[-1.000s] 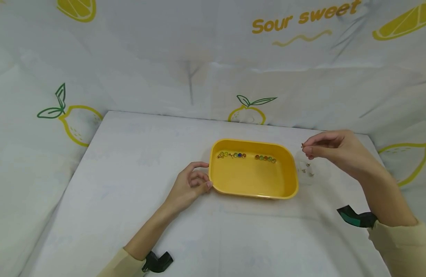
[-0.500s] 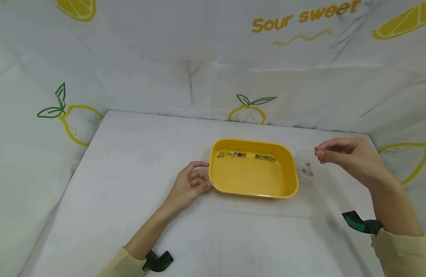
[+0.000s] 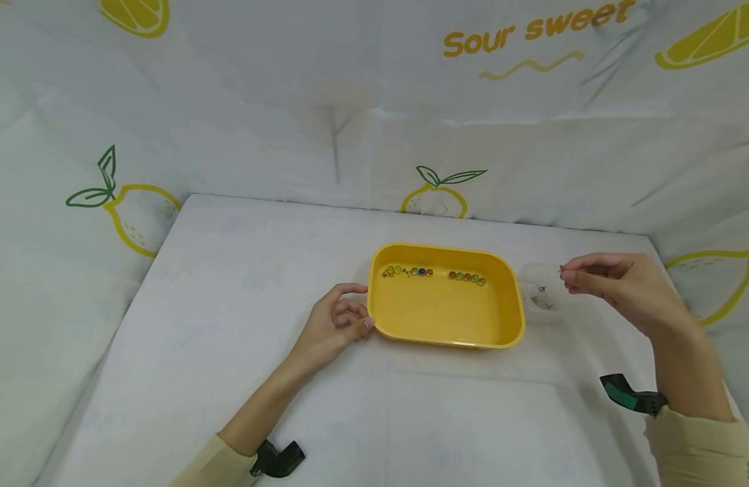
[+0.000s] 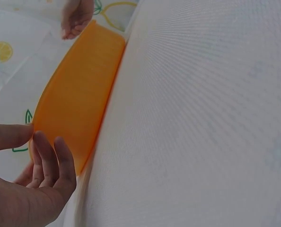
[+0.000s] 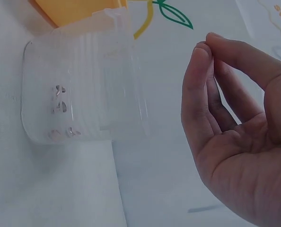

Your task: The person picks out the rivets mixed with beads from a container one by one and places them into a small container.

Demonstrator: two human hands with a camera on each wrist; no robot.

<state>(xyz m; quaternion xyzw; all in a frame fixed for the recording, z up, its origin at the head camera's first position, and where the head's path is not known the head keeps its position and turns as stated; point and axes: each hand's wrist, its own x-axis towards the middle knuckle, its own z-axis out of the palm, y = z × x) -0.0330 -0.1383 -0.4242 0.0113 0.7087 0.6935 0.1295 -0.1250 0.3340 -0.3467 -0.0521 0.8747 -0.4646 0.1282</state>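
A left hand (image 3: 328, 325) holds a yellow tray (image 3: 435, 311) while a right hand (image 3: 630, 287) pinches what looks like a tiny brassy piece (image 3: 562, 268).

The left grip is curled against the tray's left end; the right is closed at thumb and forefinger, its wrist view hiding what lies between. Just beside the tray's right end on the white bench (image 3: 240, 284) stands a clear container (image 5: 88, 61), a few metal pieces (image 5: 60, 108) inside. Along the tray's far side sit two groups of glassy beads (image 3: 467, 279), brassy bits (image 3: 408, 273) among the left group. The work looks partway done, though which way pieces travel cannot be told. Lemon-print cloth (image 3: 277, 101) hangs behind.
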